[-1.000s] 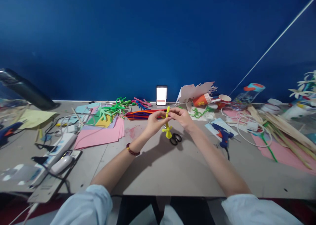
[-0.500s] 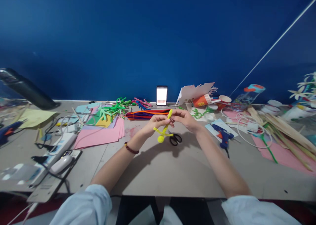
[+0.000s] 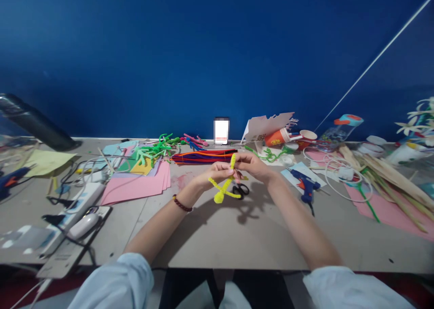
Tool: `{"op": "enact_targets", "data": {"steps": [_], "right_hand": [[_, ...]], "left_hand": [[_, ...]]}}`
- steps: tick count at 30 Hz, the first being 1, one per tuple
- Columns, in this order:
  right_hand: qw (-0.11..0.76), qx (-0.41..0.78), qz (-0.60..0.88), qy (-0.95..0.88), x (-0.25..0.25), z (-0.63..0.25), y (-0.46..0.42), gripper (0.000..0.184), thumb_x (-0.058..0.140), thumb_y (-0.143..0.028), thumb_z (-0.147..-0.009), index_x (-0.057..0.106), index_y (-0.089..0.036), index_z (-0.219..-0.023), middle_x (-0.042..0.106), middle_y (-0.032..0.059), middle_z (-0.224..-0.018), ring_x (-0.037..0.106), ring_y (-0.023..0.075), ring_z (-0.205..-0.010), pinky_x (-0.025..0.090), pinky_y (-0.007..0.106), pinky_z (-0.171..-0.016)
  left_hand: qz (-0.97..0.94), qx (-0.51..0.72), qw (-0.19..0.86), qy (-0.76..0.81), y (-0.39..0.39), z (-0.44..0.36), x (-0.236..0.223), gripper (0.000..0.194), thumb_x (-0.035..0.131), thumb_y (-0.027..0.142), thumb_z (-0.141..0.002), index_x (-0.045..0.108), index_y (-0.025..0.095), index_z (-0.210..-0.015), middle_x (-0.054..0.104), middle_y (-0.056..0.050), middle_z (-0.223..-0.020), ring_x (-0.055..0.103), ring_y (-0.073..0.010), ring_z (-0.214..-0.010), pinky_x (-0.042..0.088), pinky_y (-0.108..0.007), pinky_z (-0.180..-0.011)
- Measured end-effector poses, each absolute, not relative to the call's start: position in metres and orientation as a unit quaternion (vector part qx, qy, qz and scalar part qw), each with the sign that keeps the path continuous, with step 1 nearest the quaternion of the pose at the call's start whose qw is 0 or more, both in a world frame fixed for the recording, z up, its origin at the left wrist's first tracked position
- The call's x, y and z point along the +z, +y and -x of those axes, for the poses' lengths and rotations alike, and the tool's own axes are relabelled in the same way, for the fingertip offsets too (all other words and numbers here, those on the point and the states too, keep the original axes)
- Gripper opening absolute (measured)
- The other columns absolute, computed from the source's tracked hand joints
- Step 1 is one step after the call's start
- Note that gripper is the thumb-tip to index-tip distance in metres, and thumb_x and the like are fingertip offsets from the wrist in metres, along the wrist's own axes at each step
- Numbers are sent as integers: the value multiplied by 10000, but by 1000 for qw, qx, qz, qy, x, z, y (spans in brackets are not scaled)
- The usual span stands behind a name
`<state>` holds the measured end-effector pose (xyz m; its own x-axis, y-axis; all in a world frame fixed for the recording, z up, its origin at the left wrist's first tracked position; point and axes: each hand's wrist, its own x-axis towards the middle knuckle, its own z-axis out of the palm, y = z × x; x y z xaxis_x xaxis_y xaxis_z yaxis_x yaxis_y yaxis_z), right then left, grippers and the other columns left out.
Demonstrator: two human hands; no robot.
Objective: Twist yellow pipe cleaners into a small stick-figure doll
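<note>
Between my hands hangs a yellow pipe-cleaner figure (image 3: pixel 221 195), its round end tilted down toward me and two thin arms spread to the sides. My left hand (image 3: pixel 214 174) pinches its stem from the left. From the right, my right hand (image 3: pixel 252 165) has closed fingers on the stem's upper part. Some fingertips are hidden behind the stem. Black-handled scissors (image 3: pixel 241 190) lie on the table just below and right of the figure, partly covered by it. Behind my hands rests a bundle of orange, red and purple pipe cleaners (image 3: pixel 203 157).
On the left lie pink paper sheets (image 3: pixel 135 188), green pipe cleaners (image 3: pixel 152 153) and a power strip (image 3: pixel 76 214). A phone (image 3: pixel 221 131) stands against the wall. To the right are a blue glue gun (image 3: pixel 307 184), paper cups (image 3: pixel 278 138) and a coiled white cable (image 3: pixel 349 175).
The yellow figure has swung from nearly upright to slanted, its round end moving left and toward me. Both hands have lowered slightly and kept hold of it.
</note>
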<state>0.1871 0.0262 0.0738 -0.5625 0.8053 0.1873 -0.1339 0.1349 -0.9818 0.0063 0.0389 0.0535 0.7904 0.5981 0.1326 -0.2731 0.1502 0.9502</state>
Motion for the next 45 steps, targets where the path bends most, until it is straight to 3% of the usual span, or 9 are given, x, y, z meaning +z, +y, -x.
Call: {"op": "enact_targets", "data": {"steps": [3, 8, 15, 19, 27, 30, 35, 39, 45], "right_hand": [[441, 575, 311, -615, 71, -186, 30, 216, 711, -378, -764, 643, -175, -788, 650, -12, -640, 592, 105, -524, 488, 246, -528], [517, 471, 391, -599, 73, -182, 32, 206, 726, -368, -706, 681, -188, -797, 682, 7, -761, 631, 139, -703, 537, 301, -714], [562, 358, 445, -598, 71, -168, 27, 172, 651, -355, -756, 657, -188, -800, 668, 35, -831, 626, 173, -785, 537, 327, -754], [564, 332, 462, -598, 68, -161, 26, 157, 638, -341, -756, 649, -186, -781, 670, 40, -824, 622, 175, -782, 519, 327, -754], [494, 309, 452, -675, 74, -177, 29, 165, 629, -318, -795, 719, -208, -877, 693, 45, -902, 626, 179, -818, 499, 317, -747], [477, 312, 447, -689, 77, -184, 30, 181, 654, -343, -794, 733, -207, -884, 693, 52, -934, 629, 186, -849, 494, 319, -753], [446, 483, 364, -660, 78, -188, 29, 232, 707, -378, -763, 723, -198, -908, 705, 28, -808, 632, 151, -699, 504, 298, -681], [408, 590, 311, -624, 77, -188, 28, 172, 701, -352, -786, 684, -184, -818, 650, -15, -616, 594, 114, -544, 474, 257, -580], [379, 653, 268, -599, 79, -183, 25, 218, 711, -370, -771, 636, -166, -765, 655, 2, -603, 605, 122, -517, 471, 250, -532]], "left_hand": [[-545, 337, 743, 193, 44, -6, 53, 383, 716, 530, -703, 739, 155, -779, 745, -124, -836, 686, -297, -923, 491, -435, -914], [-540, 400, 701, 239, 52, -4, 59, 488, 487, 573, -847, 735, 153, -846, 743, -134, -967, 683, -283, -952, 508, -414, -878], [-648, 486, 480, 336, 46, -8, 61, 289, 734, 408, -726, 711, 148, -850, 739, -83, -889, 676, -203, -843, 520, -319, -796], [-685, 496, 385, 370, 40, -8, 62, 216, 711, 369, -758, 717, 156, -790, 736, -69, -816, 668, -201, -790, 510, -300, -732], [-750, 463, 305, 360, 42, -5, 61, 199, 616, 326, -833, 729, 163, -817, 723, -65, -781, 631, -180, -711, 457, -270, -640], [-741, 446, 378, 331, 46, -2, 63, 228, 651, 367, -804, 728, 152, -807, 722, -68, -782, 634, -176, -723, 468, -272, -677], [-661, 358, 618, 230, 44, -1, 67, 323, 743, 456, -715, 716, 135, -745, 714, -70, -777, 643, -172, -765, 495, -282, -747], [-608, 350, 691, 176, 39, -6, 61, 335, 766, 467, -699, 727, 137, -738, 698, -68, -763, 637, -172, -801, 480, -278, -779], [-555, 325, 753, 136, 38, -10, 51, 356, 815, 467, -639, 714, 131, -700, 687, -68, -722, 627, -155, -711, 473, -265, -701]]}}
